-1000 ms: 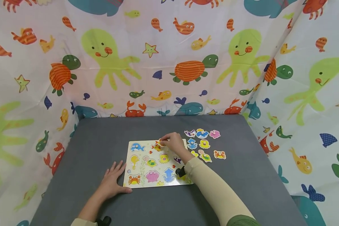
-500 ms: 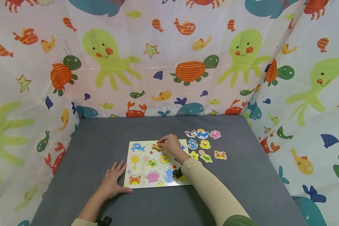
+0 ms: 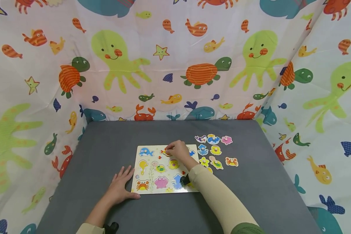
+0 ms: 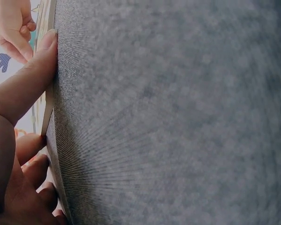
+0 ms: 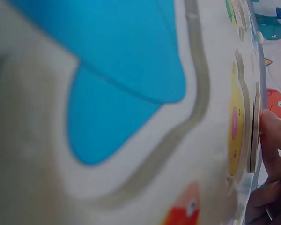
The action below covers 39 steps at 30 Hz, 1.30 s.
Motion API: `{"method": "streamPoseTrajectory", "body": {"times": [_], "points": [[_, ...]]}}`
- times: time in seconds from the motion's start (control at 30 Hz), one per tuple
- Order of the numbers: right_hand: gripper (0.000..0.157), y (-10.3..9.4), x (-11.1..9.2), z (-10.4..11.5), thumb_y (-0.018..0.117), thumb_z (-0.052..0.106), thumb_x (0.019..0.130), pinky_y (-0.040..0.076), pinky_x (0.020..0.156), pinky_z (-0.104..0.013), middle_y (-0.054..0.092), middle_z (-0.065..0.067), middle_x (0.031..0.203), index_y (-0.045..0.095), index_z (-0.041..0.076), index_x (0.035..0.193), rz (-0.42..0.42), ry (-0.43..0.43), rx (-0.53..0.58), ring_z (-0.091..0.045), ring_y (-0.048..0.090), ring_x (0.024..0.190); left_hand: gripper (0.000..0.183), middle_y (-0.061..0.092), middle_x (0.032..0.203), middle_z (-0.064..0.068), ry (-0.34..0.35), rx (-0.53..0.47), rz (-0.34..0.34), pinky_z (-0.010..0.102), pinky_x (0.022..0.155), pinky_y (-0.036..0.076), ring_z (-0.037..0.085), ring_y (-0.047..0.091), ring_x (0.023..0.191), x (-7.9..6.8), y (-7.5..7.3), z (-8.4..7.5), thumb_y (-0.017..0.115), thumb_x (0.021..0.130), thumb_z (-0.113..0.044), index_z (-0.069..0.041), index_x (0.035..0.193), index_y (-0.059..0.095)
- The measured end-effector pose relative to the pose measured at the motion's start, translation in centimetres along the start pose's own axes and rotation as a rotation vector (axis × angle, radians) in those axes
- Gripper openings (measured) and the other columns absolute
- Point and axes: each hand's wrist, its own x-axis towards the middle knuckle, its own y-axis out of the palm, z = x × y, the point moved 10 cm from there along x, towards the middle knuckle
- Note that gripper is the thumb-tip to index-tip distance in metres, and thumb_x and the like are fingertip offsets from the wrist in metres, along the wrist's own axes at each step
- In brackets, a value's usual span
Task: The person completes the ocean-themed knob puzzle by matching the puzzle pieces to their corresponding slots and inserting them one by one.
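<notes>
A wooden peg puzzle board (image 3: 149, 162) with sea-animal recesses lies on the grey table. My right hand (image 3: 179, 152) pinches a thin puzzle piece (image 5: 254, 136) by its knob, over the orange fish place in the board's top row. The right wrist view shows this piece edge-on, close over the board, with its picture side hidden; fingertips (image 5: 271, 124) grip it. My left hand (image 3: 120, 187) rests at the board's lower left corner. Its fingers are spread along the left side, and the thumb (image 4: 44, 51) lies against the near edge.
Several loose knobbed pieces lie right of the board, among them a turtle (image 3: 216, 163), a crab (image 3: 231, 162), an octopus (image 3: 215, 149), a squid (image 3: 202, 149) and a pink shell (image 3: 226, 140). A sea-animal curtain (image 3: 134, 81) hangs behind the table (image 3: 260, 182).
My right hand has brought the held piece slightly down onto the fish place. My left hand keeps its position at the board. The head view has shifted slightly.
</notes>
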Motion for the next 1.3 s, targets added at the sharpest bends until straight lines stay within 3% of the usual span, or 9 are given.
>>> {"method": "streamPoseTrajectory", "body": {"times": [0.5,0.8,1.07,1.3], "points": [[0.004,0.0,0.0,0.6,0.080,0.028,0.089,0.052,0.072,-0.031,0.070,0.010,0.083,0.079,0.025,0.086,0.016,0.001,-0.107,-0.014,0.061,0.080,0.132,0.019,0.169,0.014,-0.006,-0.002,0.007,0.068,0.121,0.005,0.042,0.004,0.156,0.1,0.3,0.1,0.090,0.055,-0.065,-0.013,0.160,0.029],[0.006,-0.1,-0.5,1.1,0.078,0.029,0.090,0.049,0.067,-0.030,0.070,0.010,0.082,0.079,0.023,0.089,-0.037,-0.025,-0.142,-0.013,0.060,0.075,0.130,0.020,0.168,0.016,0.017,-0.009,-0.006,0.067,0.121,0.005,0.043,0.005,0.155,-0.1,0.0,-0.4,0.091,0.057,-0.061,-0.010,0.159,0.030],[0.010,-0.3,-1.1,2.0,0.077,0.027,0.090,0.048,0.065,-0.028,0.073,0.006,0.086,0.080,0.019,0.093,-0.097,-0.065,-0.201,-0.012,0.059,0.073,0.129,0.020,0.168,0.016,-0.003,0.014,-0.001,0.067,0.122,0.005,0.043,0.004,0.156,0.0,0.0,-0.2,0.091,0.058,-0.061,-0.011,0.160,0.029],[0.008,0.1,-0.4,1.8,0.077,0.028,0.091,0.047,0.065,-0.030,0.067,0.005,0.084,0.076,0.019,0.091,-0.017,-0.032,-0.204,-0.015,0.059,0.073,0.129,0.019,0.168,0.016,-0.005,0.008,-0.003,0.067,0.122,0.004,0.043,0.004,0.156,0.0,-0.2,-0.3,0.091,0.058,-0.060,-0.011,0.160,0.030]]}}
